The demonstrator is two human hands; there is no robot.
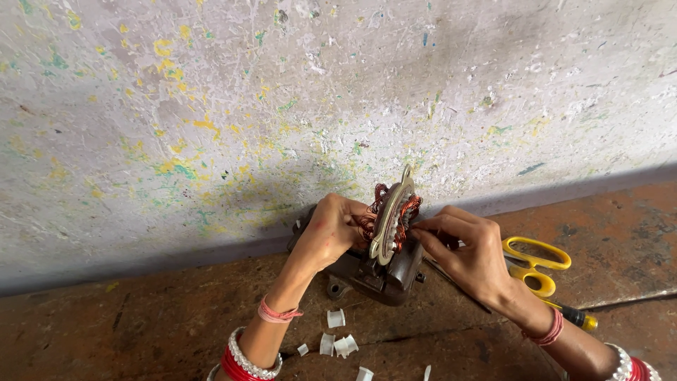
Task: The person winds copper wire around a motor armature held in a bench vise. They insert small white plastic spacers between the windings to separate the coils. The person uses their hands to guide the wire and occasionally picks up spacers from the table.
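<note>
left hand [326,236] grips motor stator [392,220] | right hand [471,255] pinches its copper winding [407,215] | wall [282,106] close behind | yellow scissors [534,264] just right

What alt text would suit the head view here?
Two hands work on a motor stator wound with copper wire, held upright in a small vise on a rusty floor: the left hand grips it and the right hand pinches at the windings. Yellow scissors and white sleeve bits lie nearby, below a paint-flecked wall.

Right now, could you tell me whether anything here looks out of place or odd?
Small white scraps lie scattered on the floor below the wound stator. Yellow scissors sit partly behind the right hand.
</note>
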